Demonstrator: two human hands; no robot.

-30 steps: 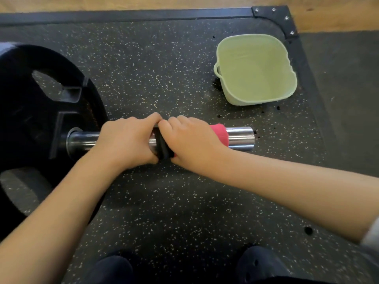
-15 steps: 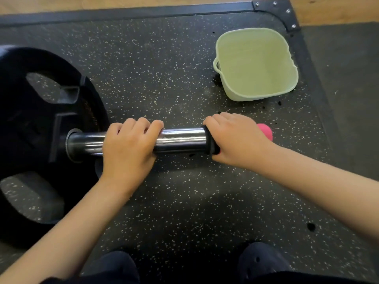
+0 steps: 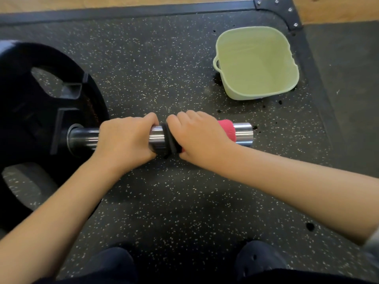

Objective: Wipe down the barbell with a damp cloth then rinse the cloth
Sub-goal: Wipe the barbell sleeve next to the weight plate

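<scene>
The barbell's shiny steel sleeve (image 3: 243,132) lies across the speckled rubber floor, its end pointing right. My left hand (image 3: 127,138) grips the sleeve near the black weight plate (image 3: 41,119). My right hand (image 3: 199,134) grips a cloth wrapped around the sleeve, right beside my left hand. The cloth shows pink (image 3: 226,128) at my wrist side and black at my fingertips. A pale green square basin (image 3: 256,62) holding water stands beyond the sleeve's end.
Dark wet spots dot the floor around the basin and by the sleeve's end. The mat's black metal edge (image 3: 274,7) runs along the back, with wood floor beyond. My dark shoes (image 3: 258,261) stand at the bottom edge.
My right hand slid the cloth from the sleeve's end back left until it sits against my left hand. The sleeve's bare end shows again. My left hand stayed gripping.
</scene>
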